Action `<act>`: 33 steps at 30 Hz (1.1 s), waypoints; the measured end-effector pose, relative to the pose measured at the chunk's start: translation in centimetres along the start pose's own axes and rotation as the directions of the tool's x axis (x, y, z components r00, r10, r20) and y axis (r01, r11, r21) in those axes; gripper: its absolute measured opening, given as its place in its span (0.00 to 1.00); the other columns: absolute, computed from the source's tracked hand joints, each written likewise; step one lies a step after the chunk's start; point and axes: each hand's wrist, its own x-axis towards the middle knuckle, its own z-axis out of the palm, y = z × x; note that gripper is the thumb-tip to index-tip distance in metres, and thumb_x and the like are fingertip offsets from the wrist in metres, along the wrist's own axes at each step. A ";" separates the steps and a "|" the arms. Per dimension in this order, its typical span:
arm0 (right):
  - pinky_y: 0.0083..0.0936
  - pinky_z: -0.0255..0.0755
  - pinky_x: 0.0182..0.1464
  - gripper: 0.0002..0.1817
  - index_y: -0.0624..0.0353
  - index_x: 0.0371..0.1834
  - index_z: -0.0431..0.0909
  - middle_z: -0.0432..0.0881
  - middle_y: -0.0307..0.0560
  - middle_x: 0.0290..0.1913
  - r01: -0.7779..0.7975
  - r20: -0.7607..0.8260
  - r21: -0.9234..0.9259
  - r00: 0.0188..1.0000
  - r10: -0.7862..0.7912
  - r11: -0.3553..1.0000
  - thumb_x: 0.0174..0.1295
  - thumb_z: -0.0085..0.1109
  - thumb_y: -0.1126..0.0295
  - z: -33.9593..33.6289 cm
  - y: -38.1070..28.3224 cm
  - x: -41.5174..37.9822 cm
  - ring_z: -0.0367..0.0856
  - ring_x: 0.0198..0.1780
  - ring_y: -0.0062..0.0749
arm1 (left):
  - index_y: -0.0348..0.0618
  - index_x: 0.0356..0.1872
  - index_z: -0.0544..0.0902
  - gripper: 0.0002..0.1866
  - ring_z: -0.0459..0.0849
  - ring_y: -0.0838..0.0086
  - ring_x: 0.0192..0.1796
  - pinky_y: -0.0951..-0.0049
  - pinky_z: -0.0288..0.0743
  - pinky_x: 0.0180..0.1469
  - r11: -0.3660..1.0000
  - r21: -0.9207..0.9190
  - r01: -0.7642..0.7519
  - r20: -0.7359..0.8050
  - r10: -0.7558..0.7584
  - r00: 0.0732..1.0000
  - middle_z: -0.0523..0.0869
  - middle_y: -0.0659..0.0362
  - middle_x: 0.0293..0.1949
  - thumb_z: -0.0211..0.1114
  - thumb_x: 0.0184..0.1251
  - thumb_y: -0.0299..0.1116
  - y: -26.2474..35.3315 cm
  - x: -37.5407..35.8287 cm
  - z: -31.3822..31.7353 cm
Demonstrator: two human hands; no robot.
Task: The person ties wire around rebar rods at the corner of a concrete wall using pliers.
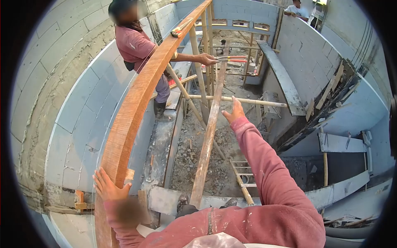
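Observation:
My left hand [108,186] lies on the near end of a long reddish-brown timber beam [132,107], fingers spread over its side. My right hand [235,111] is stretched forward in the air with its fingers apart and nothing in it. Beyond it, a co-worker's hand [205,59] holds out pincers [236,59] with red handles, which point to the right. A gap separates the pincers from my right hand. A small red and black tool [176,32] rests on top of the beam farther along.
A narrow plank [211,128] runs away from my feet over the rubble floor [186,161]. Bamboo poles [240,99] cross the opening, and a bamboo ladder [243,182] stands below. Grey block walls [91,111] enclose the space. Another person [296,11] leans over the far right wall.

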 end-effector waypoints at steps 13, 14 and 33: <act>0.48 0.42 0.71 0.35 0.55 0.69 0.54 0.56 0.51 0.70 0.104 0.057 -0.608 0.995 -0.087 0.787 0.56 0.53 0.70 8.1 -5.9 13.3 0.49 0.73 0.42 | 0.51 0.72 0.47 0.65 0.50 0.56 0.73 0.54 0.48 0.72 0.996 0.084 -0.034 0.122 0.023 0.992 0.53 0.52 0.72 0.81 0.30 0.41 0.8 0.2 -0.2; 0.48 0.42 0.71 0.34 0.54 0.70 0.54 0.56 0.51 0.70 0.102 0.111 -0.620 0.993 -0.042 0.778 0.58 0.52 0.68 8.1 -7.0 13.7 0.50 0.73 0.43 | 0.45 0.71 0.47 0.61 0.55 0.55 0.71 0.56 0.51 0.71 0.986 0.123 -0.115 0.132 0.099 0.986 0.56 0.49 0.70 0.78 0.35 0.44 1.5 0.2 -1.0; 0.28 0.72 0.23 0.11 0.55 0.48 0.69 0.72 0.39 0.25 -0.444 0.317 0.881 0.808 0.497 0.160 0.65 0.52 0.68 -0.2 -1.7 -1.0 0.73 0.22 0.28 | 0.54 0.67 0.65 0.53 0.71 0.64 0.61 0.59 0.64 0.61 0.950 0.277 -0.145 -0.182 0.200 0.963 0.72 0.59 0.62 0.61 0.38 0.73 0.7 -0.4 0.2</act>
